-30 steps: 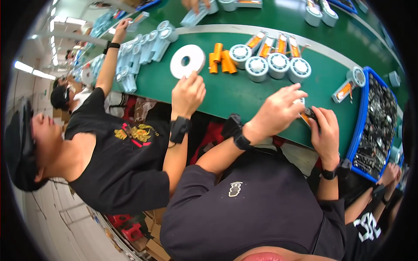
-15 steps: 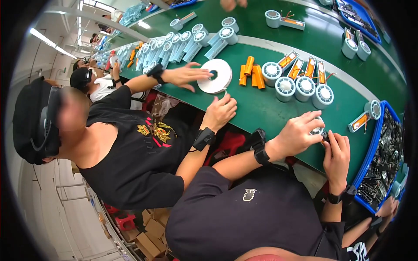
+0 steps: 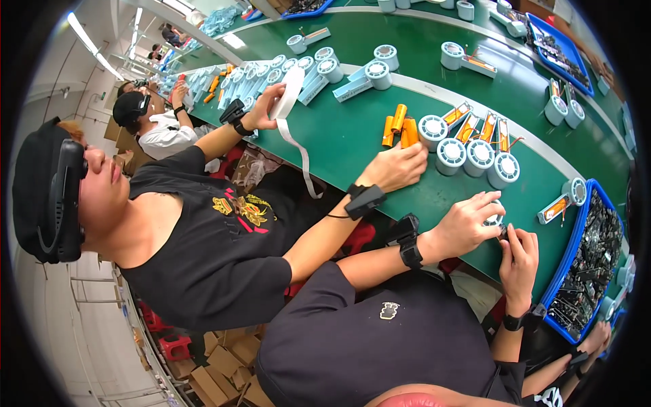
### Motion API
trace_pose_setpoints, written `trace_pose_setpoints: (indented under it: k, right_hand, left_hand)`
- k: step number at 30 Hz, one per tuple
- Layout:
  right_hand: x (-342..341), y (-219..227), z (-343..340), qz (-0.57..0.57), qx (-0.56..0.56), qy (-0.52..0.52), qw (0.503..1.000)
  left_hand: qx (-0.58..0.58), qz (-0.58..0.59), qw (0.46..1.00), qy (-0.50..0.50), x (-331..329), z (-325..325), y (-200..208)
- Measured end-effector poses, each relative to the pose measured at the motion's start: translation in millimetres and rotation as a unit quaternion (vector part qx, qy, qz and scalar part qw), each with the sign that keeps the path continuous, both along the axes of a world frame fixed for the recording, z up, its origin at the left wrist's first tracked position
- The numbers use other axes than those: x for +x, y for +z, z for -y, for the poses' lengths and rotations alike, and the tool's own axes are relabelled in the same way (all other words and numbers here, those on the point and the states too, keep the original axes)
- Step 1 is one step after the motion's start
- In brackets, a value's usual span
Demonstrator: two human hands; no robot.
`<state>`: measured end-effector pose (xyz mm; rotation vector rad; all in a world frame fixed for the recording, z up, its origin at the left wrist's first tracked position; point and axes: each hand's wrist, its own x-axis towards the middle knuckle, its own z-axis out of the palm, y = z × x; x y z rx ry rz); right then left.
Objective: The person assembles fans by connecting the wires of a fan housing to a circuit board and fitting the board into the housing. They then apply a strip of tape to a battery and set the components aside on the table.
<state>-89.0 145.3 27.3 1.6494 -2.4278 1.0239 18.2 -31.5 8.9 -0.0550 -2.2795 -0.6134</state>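
Observation:
My left hand (image 3: 461,227) is closed around a light blue handheld fan (image 3: 494,216); only part of its round head shows past the fingers. My right hand (image 3: 519,261) pinches a small dark part (image 3: 503,233) against the near side of that fan, and its exact kind is hidden by the fingertips. Just beyond my hands stand several light blue fans (image 3: 480,155), heads toward me, their opened handles showing orange battery cells and wires. Another opened fan (image 3: 574,192) lies to the right of my hands.
A blue tray (image 3: 557,277) of black parts borders my right side. At my left a co-worker holds a white tape roll (image 3: 290,91) and reaches to orange battery cells (image 3: 401,127). More fans (image 3: 329,70) lie along the green bench (image 3: 346,146).
The co-worker has lifted the tape roll off the bench, with a strip hanging down, and moved the other hand to the orange cells. My hands keep nearly the same hold.

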Motion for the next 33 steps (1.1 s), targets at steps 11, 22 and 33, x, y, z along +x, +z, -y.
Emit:
trace_pose_setpoints:
  k: [11,22,33]
  right_hand:
    - [3.5,-2.8,-0.8,0.000,0.002,-0.019,1.000]
    - [-5.0,3.2,-4.4,0.014,0.006,0.023,1.000]
    - [-17.1,-19.8,-31.7,0.414,-0.025,-0.076,0.907]
  left_hand:
    - [-0.009,-0.020,1.000,0.002,-0.1,-2.5,-4.4]
    - [-0.033,0.018,0.999,0.014,3.6,-6.1,1.3]
    - [-0.040,0.052,0.998,-0.006,3.0,-4.4,14.2]
